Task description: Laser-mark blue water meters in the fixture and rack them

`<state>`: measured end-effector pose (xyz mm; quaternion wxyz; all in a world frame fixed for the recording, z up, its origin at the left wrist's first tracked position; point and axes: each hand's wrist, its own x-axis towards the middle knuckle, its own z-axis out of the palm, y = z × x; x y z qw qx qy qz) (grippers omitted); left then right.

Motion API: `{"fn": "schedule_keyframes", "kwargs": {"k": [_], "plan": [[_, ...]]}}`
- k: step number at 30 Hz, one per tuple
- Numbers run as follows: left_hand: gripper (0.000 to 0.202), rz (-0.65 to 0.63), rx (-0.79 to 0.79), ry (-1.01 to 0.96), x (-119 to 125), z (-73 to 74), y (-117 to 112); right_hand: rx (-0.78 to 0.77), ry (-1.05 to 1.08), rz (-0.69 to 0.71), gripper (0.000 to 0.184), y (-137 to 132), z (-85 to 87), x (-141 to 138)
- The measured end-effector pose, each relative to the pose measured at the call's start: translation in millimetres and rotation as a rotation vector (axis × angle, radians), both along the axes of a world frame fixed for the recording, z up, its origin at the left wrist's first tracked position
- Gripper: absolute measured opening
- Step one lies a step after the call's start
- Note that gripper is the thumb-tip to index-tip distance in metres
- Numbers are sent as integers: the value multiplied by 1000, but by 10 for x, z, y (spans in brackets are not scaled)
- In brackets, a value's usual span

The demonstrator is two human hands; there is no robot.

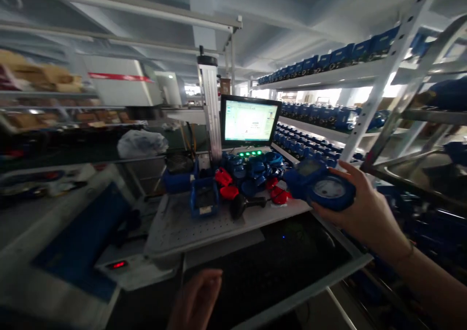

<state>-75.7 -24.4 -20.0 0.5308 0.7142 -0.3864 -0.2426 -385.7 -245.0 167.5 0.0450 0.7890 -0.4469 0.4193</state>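
My right hand (365,213) is closed round a blue water meter (321,186) with a round dial face, holding it up beside the right edge of the white workbench plate (189,228). My left hand (195,301) sits low at the bottom edge over a dark tray (277,266); only part of it shows, blurred, with nothing seen in it. On the plate lie several blue meter parts (255,169), red caps (224,181) and a black handheld scanner (244,204).
A lit monitor (249,121) stands behind the bench beside a vertical metal column (211,111). Metal racks (368,106) on the right hold rows of blue meters. A device with a red display (116,265) sits at the left. A white bag (140,142) lies behind.
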Motion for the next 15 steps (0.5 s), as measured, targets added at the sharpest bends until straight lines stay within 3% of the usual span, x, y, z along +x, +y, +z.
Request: {"fn": "schedule_keyframes", "kwargs": {"k": [2, 5, 7, 10, 13, 15], "plan": [[52, -137, -56, 144, -53, -56, -258, 114, -96, 251, 105, 75, -168, 533], [69, -292, -308, 519, -5, -77, -589, 305, -237, 613, 109, 247, -425, 1404], [75, -274, -475, 715, 128, -63, -702, 457, -313, 835, 113, 377, -590, 1981], [80, -196, -675, 873, 478, -59, -705, 708, -422, 1057, 117, 518, -826, 2761], [80, -83, -786, 894, 931, -109, -614, 891, -490, 1228, 121, 511, -1029, 3380], [79, 34, -780, 833, 1225, -151, -571, 895, -444, 1315, 109, 411, -1117, 3690]]}}
